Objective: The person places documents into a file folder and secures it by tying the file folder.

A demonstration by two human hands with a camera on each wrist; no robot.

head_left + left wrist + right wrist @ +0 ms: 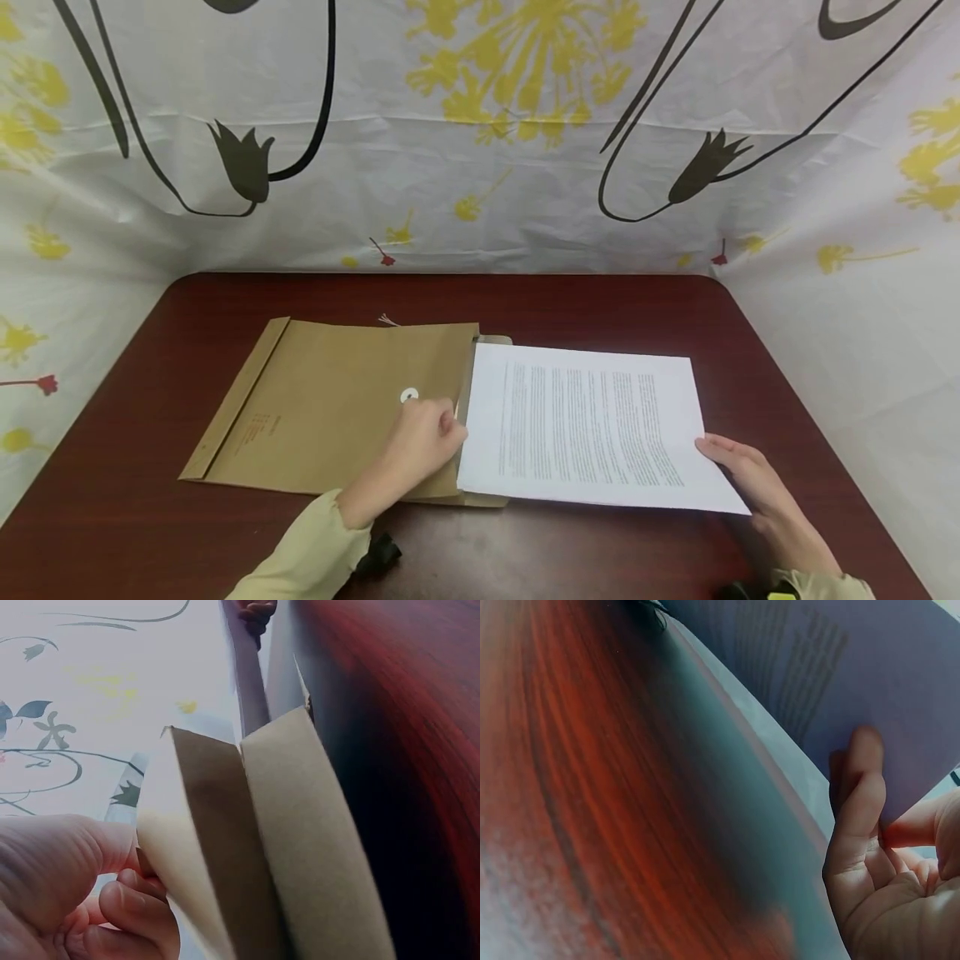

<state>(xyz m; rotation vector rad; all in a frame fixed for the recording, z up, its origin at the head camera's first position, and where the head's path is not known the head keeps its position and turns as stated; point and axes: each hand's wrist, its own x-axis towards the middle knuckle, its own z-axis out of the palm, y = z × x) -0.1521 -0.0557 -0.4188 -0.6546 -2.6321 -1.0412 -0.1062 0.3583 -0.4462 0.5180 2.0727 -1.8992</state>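
Pinching env. (337,400) at mouth w/ L hand (422,440) & sheets (588,425) at outer edge w/ R hand (750,479), best to hold latter lvl, unbent & sq. to former.

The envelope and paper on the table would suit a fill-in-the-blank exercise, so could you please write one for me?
1. In the head view, the envelope lies to the ____ of the paper.
2. The left hand pinches the ____ at its open end.
3. The right hand holds the ____ by its edge.
4. The round button on the envelope is ____ in colour.

Missing words: left; envelope; paper; white.
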